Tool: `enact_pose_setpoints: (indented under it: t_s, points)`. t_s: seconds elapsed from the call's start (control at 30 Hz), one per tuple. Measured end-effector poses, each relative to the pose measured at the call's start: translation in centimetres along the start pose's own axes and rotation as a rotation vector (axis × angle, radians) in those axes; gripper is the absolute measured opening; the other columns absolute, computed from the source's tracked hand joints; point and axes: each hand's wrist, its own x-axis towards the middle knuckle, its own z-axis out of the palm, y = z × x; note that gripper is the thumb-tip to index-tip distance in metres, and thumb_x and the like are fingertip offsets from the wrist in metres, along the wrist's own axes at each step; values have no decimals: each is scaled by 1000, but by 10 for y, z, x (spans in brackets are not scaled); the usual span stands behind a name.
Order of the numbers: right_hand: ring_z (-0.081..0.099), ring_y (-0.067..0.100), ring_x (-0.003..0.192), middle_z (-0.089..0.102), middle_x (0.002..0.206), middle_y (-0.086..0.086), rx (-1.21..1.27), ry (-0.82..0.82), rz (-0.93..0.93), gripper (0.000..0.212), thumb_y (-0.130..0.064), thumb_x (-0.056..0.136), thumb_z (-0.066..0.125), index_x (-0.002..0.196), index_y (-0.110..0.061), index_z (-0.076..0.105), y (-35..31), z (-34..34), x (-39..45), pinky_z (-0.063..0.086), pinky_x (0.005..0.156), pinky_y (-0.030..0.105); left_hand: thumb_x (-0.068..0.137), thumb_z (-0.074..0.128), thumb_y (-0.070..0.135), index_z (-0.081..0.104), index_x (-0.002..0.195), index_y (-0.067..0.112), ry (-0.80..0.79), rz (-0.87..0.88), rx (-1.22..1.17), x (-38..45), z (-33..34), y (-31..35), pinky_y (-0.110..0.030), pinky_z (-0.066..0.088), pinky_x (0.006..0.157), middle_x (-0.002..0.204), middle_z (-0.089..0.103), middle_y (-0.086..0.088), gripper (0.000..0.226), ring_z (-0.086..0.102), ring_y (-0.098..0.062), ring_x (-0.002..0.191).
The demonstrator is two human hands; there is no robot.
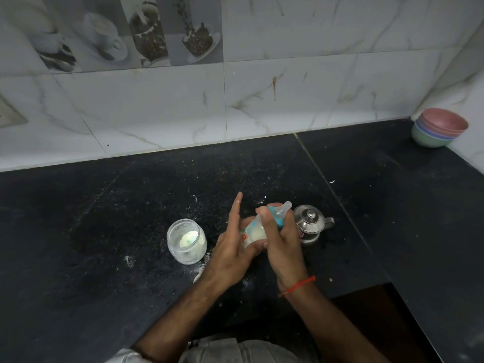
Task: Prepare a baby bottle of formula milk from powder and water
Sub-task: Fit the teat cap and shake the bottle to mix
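Observation:
A clear baby bottle (253, 231) with milky liquid inside, a blue collar and a clear teat is held tilted above the black counter, teat pointing up and to the right. My left hand (230, 247) cups its base from the left, the index finger stretched straight out. My right hand (281, 239) wraps the neck and blue collar from the right. An open glass jar (186, 241) with white powder stands on the counter just left of my hands. A small lidded steel pot (310, 223) stands right behind my right hand.
The black stone counter (104, 231) carries scattered white powder around the jar and hands. A stack of coloured bowls (438, 128) sits in the far right corner against the tiled wall. The counter's front edge drops off at the lower right.

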Motion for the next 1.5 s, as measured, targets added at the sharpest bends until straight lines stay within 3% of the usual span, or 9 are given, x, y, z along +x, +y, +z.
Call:
enact_pose_setpoints:
  t_s: [0.23,0.5,0.67,0.8,0.97,1.07,1.17,1.3,1.5]
  points:
    - [67,32,119,68,127,15,-24,-522,-42,40,-18,96,60,134,-7,54,-23,-40,13,56,101,42,89,76,29,-10,163,37,-279,-123,-165,5,-32,0,-44,44,118,144,66,3,114,59,-16,137]
    - [71,15,109,70,117,6,-16,-138,-85,33,-42,94,66,122,-27,55,-13,-14,7,58,97,53,76,82,61,-1,163,45,-84,-83,-124,9,-8,7,-51,46,116,137,69,13,122,64,-12,131]
    - [71,39,110,68,120,24,161,-66,-95,60,-49,92,69,143,-46,38,-23,-12,17,58,94,58,71,85,57,29,160,40,69,-78,-92,-4,-17,21,-45,58,99,141,63,20,107,68,-12,122]
    - [69,38,98,59,116,19,505,86,5,48,-40,96,59,141,-36,44,-39,-17,27,63,78,52,99,63,41,71,106,23,400,-40,-39,-17,-60,26,-30,58,56,100,78,1,21,77,-22,83]
    - [69,31,97,64,106,15,647,185,256,58,-57,93,58,134,-18,48,-34,-24,37,63,71,47,109,50,38,58,63,10,738,-140,244,-46,-134,0,-31,46,49,54,67,-8,55,58,-10,42]
    - [72,30,101,69,103,14,767,145,363,51,-57,92,61,111,-10,56,-34,-27,41,59,91,60,105,58,34,60,72,5,817,-319,383,-66,-171,-23,-15,44,47,55,69,-4,44,62,-2,46]
    - [73,28,97,72,98,12,844,35,362,27,-36,98,63,103,-10,60,-44,-25,37,57,91,61,97,72,31,58,116,21,788,-429,400,-87,-193,-44,-12,53,74,88,76,2,25,73,-10,66]
    - [68,17,90,62,107,1,443,-14,136,47,-24,91,71,133,-26,48,-47,-14,28,62,79,45,92,77,39,50,131,29,755,-507,408,-105,-195,-59,-55,57,96,95,76,10,48,75,-30,89]
    - [67,9,90,54,115,-24,-625,-483,-501,78,-27,81,86,131,-53,32,-64,-30,24,52,77,11,95,73,34,70,112,34,694,-505,433,-107,-185,-61,-52,56,98,93,75,12,17,75,-28,90]
